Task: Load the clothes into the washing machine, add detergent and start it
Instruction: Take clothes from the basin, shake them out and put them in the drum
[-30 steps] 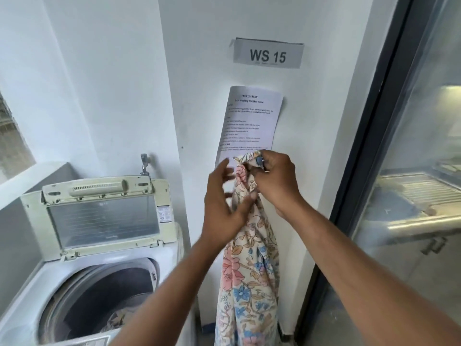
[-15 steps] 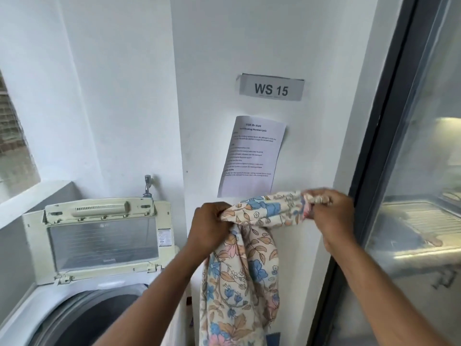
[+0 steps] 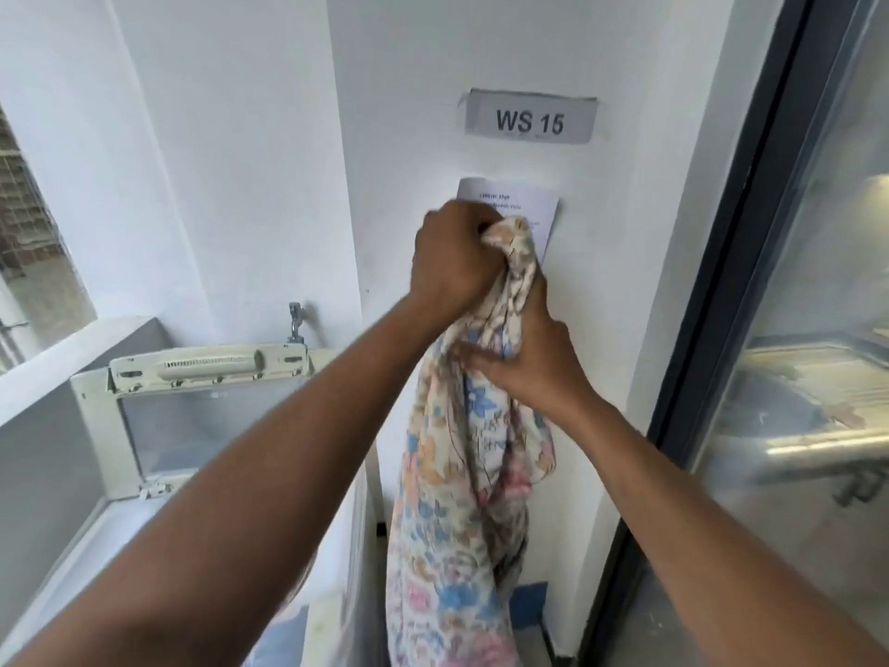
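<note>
While the floral-printed cotton garment [image 3: 462, 474] hangs bunched in front of the white wall, we hold it with both hands: our left hand [image 3: 454, 257] grips its top end in a closed fist, and our right hand [image 3: 529, 358] clasps the twisted cloth just below. To load it well, we judge it best to loosen the twist, carry it left over the open tub and drop it in loosely, not as a tight rope. Item: thin, soft fabric, cream ground with blue, pink and orange flowers, long folds trailing out of frame. Left of it: white top-loading washing machine [image 3: 120, 546], cream lid [image 3: 207, 406] raised. Behind: grey "WS 15" sign [image 3: 529, 120], printed paper notice [image 3: 543, 209]. Right: glass door [image 3: 793, 329].
</note>
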Motion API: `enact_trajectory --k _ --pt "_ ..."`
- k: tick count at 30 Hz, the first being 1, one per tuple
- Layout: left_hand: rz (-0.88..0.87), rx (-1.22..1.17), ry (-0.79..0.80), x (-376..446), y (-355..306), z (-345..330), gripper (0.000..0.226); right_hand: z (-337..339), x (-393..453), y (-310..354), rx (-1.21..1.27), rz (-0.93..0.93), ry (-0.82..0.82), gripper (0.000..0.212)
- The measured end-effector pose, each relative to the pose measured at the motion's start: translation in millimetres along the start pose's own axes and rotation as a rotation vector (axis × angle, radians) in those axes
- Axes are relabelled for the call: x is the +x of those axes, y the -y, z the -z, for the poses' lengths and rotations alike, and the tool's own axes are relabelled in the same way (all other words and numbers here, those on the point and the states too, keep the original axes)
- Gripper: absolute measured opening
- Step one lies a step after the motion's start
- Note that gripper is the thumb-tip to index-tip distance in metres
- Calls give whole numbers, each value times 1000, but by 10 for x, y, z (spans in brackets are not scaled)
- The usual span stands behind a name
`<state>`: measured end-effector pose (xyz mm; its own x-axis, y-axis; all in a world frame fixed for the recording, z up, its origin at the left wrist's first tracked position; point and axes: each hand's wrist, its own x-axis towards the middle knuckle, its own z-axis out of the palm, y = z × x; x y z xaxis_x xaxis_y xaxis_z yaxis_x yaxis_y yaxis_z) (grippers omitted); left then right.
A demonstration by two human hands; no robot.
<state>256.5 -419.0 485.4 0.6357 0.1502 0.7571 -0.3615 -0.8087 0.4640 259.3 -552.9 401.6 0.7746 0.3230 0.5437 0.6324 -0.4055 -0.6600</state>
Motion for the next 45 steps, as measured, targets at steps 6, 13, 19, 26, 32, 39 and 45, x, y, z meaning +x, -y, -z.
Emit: enact_trajectory --k 6,13,19,26,32,39,45 --pt "-202 -100 17 -133 -140 55 26 -96 228 -8 126 15 -348 60" --pt "-23 -269 94 -889 409 -180 99 34 484 59 294 -144 -552 57" --pt "293 -170 208 -1251 698 -351 42 114 553 -3 438 -145 -593 64" --pt "269 -84 54 -836 701 -95 34 269 63 -261 -346 225 -569 98" --pt "251 -166 -64 -431 374 -34 41 31 -220 -453 -301 53 -306 109" --pt "289 -191 -148 -203 -3 -53 40 -390 -469 -339 -10 -77 142 86" --pt "63 -253 -12 -364 -342 -244 46 -567 -372 -266 75 -249 -134 28"
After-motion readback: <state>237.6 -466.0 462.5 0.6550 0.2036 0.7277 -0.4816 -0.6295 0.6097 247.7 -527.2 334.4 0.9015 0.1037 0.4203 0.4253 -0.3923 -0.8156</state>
